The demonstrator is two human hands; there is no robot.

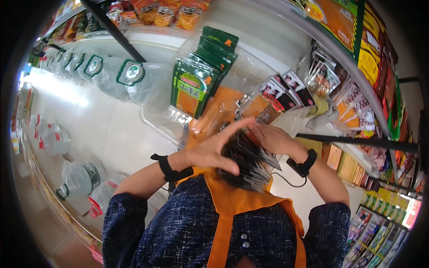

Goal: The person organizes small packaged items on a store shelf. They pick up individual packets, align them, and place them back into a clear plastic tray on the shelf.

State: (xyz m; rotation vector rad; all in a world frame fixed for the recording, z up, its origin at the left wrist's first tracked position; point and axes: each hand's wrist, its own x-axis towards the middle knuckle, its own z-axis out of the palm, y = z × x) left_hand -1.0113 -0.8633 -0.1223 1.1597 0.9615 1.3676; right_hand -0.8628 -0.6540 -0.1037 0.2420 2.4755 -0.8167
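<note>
A thick stack of black-and-silver snack packets (pixel 248 164) lies close against my orange apron. My left hand (pixel 214 150) is over the stack's left side, thumb and fingers spread wide, with nothing gripped. At the stack's upper right, my right hand (pixel 269 137) rests its fingers on the packets; whether it grips any is hidden. Beyond my hands is a clear plastic tray (pixel 157 129) with a row of green snack packets (pixel 194 87) standing in it. Black packets with white tops (pixel 281 93) lean at its right, and a clear plastic jar (pixel 218 115) is just above my left hand.
Large water bottles with green handles (pixel 130 72) line the left side of the shelf. More water bottles (pixel 80 177) stand on the floor at lower left. A metal shelf edge (pixel 348 70) with hanging snack bags curves along the right, above a dark support bar (pixel 355 140).
</note>
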